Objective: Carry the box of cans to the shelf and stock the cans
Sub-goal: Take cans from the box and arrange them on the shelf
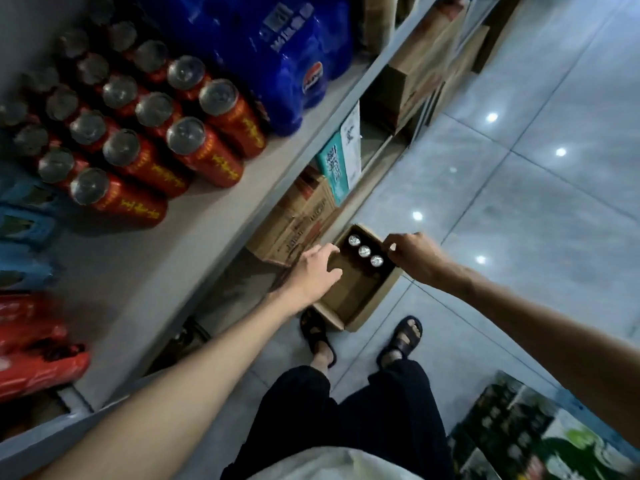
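Note:
An open cardboard box point(360, 299) sits on the tiled floor in front of my feet, beside the shelf base. Three silver-topped cans point(365, 251) stand in a row at its far end; the rest of the box looks empty. My left hand point(313, 271) reaches down over the box's left wall, fingers spread and relaxed, touching the rim. My right hand point(412, 254) pinches the far right flap of the box. On the grey shelf point(207, 216) at upper left stand several red cans point(149, 129) in rows.
A blue shrink-wrapped pack point(277, 53) stands right of the red cans. Red and blue packs fill the shelf's left edge. Closed cardboard cartons point(294, 223) sit under the shelf and further down the aisle. A green printed carton point(512, 431) lies at lower right.

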The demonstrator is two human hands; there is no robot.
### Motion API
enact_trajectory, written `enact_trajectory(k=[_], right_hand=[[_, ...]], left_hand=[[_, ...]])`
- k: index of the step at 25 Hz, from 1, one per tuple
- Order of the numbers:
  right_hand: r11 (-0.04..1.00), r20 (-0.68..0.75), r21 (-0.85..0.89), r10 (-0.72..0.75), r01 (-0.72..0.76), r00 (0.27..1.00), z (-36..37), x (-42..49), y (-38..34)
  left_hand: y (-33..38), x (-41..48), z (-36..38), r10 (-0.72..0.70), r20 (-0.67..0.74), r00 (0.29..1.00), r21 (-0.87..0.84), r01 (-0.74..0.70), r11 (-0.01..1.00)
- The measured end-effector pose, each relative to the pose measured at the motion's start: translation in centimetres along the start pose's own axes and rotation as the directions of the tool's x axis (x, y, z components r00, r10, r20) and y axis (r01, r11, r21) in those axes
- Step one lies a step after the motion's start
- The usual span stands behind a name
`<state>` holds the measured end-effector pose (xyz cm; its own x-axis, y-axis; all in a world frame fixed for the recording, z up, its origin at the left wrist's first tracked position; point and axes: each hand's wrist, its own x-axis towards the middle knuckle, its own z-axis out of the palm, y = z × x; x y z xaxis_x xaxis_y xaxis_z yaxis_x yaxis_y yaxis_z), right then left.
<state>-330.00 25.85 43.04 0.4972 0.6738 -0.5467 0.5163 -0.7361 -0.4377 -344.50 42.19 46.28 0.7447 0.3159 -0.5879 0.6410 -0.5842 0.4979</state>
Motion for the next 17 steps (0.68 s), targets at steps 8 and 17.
enact_trajectory(k=[8,17], right_hand=[[0.977,0.172,0.005,0.21,-0.214,0.963,19.5,12.5,13.8],[0.935,-0.023,-0.295,0.201,-0.198,0.979,41.9,32.8,24.0]], left_hand=[[-14.3,15.0,17.2,-0.358,0.194,0.913,-0.016,0.368,0.93],[-32.5,29.3,35.1,-0.449,0.138,0.883,0.446,0.35,0.824]])
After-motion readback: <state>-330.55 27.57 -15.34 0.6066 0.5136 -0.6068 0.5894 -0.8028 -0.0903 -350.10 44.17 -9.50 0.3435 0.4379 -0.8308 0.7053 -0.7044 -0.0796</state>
